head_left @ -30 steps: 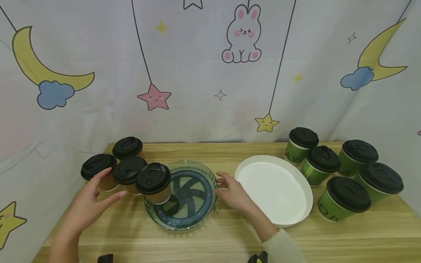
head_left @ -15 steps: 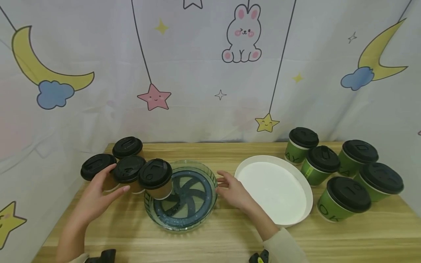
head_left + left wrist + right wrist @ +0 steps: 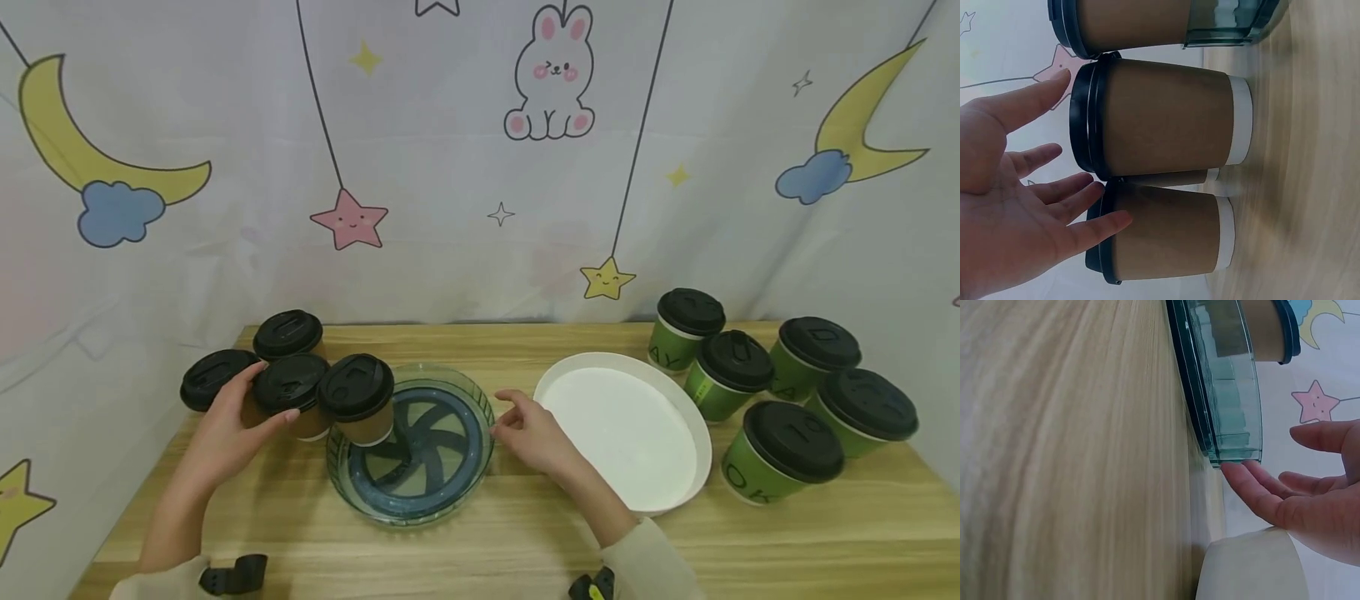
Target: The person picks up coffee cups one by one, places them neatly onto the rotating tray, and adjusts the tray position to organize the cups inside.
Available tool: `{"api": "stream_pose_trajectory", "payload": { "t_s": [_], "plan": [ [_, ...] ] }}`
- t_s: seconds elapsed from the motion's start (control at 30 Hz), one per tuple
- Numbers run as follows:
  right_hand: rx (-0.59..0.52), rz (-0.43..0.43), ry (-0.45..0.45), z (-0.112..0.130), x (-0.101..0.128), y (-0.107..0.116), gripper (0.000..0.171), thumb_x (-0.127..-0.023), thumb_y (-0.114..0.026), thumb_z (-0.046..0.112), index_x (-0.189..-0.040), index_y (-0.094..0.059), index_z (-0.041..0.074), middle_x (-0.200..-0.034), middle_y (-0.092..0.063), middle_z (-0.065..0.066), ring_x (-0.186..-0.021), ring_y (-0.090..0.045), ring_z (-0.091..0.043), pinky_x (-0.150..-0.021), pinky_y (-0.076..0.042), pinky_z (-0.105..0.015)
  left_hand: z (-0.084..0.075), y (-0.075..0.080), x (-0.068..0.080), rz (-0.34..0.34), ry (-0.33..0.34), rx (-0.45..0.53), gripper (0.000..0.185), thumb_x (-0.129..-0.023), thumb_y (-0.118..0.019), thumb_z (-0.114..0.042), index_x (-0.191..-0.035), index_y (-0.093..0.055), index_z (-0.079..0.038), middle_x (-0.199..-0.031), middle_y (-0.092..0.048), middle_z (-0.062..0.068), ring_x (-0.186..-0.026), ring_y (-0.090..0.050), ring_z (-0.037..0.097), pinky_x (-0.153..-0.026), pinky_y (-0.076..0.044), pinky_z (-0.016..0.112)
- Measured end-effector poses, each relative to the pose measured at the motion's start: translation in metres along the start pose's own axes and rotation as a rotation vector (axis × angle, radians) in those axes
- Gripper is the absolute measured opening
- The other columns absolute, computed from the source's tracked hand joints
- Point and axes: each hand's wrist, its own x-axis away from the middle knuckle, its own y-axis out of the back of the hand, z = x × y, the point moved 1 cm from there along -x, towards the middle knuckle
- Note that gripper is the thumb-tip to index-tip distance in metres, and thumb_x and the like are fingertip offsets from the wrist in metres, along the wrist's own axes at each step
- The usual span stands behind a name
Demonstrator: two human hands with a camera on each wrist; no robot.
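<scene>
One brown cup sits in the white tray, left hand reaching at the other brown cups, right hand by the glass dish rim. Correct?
Not quite. The brown cup sits in the glass dish, not the white tray, as the head view shows. The left hand and right hand are as you say.

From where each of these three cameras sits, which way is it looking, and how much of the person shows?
Head: looks forward and down at the wooden table; left hand and right hand, with forearms, show.
Left wrist: beside the open left palm, faces the brown paper cups with black lids.
Right wrist: low by the table, faces the clear blue-green glass dish; fingertips touch its rim.
Shared: head and right wrist both show that dish and the white round tray.
</scene>
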Motion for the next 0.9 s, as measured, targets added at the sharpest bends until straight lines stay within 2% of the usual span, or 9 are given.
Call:
{"api": "stream_pose_trajectory", "payload": {
  "t_s": [0.07,0.27,0.43,0.7,0.9],
  "plan": [
    [-0.016,-0.003,-0.01,0.0,0.0,0.0,0.05,-0.086,-0.059,0.009,-0.132,-0.042,-0.001,-0.1,-0.06,-0.012,-0.086,-0.058,-0.022,-0.068,-0.049,-0.033,0.001,-0.001,-0.002,-0.004,0.005,-0.007,0.082,-0.086,-0.065,-0.029,-0.141,-0.017,0.007,-0.137,-0.019,0.038,-0.123,-0.021,0.054,-0.091,-0.022,0.066],
    [-0.134,0.031,-0.02,-0.001,-0.002,-0.002,0.055,-0.087,-0.058,0.005,-0.137,-0.035,-0.001,-0.125,-0.049,-0.023,-0.111,-0.05,-0.035,-0.083,-0.047,-0.04,0.001,-0.002,-0.005,0.002,0.018,-0.02,0.082,-0.085,-0.065,-0.028,-0.141,-0.017,0.007,-0.137,-0.02,0.038,-0.124,-0.02,0.053,-0.093,-0.021,0.065],
    [-0.139,0.047,-0.012,-0.003,-0.003,-0.002,0.054,-0.087,-0.057,0.004,-0.136,-0.035,-0.001,-0.123,-0.05,-0.023,-0.109,-0.051,-0.034,-0.083,-0.048,-0.039,0.001,-0.003,-0.008,0.016,0.022,-0.023,0.082,-0.086,-0.064,-0.031,-0.142,-0.016,0.006,-0.139,-0.018,0.037,-0.126,-0.017,0.053,-0.093,-0.02,0.066],
    [-0.101,0.021,-0.032,-0.006,-0.004,-0.001,0.051,-0.086,-0.059,0.006,-0.133,-0.04,0.0,-0.101,-0.058,-0.013,-0.088,-0.058,-0.021,-0.071,-0.049,-0.032,0.001,-0.003,-0.011,0.009,-0.015,-0.014,0.081,-0.086,-0.064,-0.03,-0.142,-0.017,0.006,-0.138,-0.019,0.037,-0.125,-0.017,0.054,-0.092,-0.02,0.067],
    [-0.147,0.038,-0.011,-0.005,-0.004,-0.003,0.056,-0.086,-0.059,0.004,-0.136,-0.036,-0.002,-0.122,-0.05,-0.023,-0.107,-0.053,-0.034,-0.082,-0.048,-0.039,0.0,-0.004,-0.014,0.044,0.007,-0.019,0.084,-0.085,-0.065,-0.029,-0.142,-0.016,0.006,-0.139,-0.018,0.036,-0.126,-0.017,0.053,-0.093,-0.021,0.066]
  ]
}}
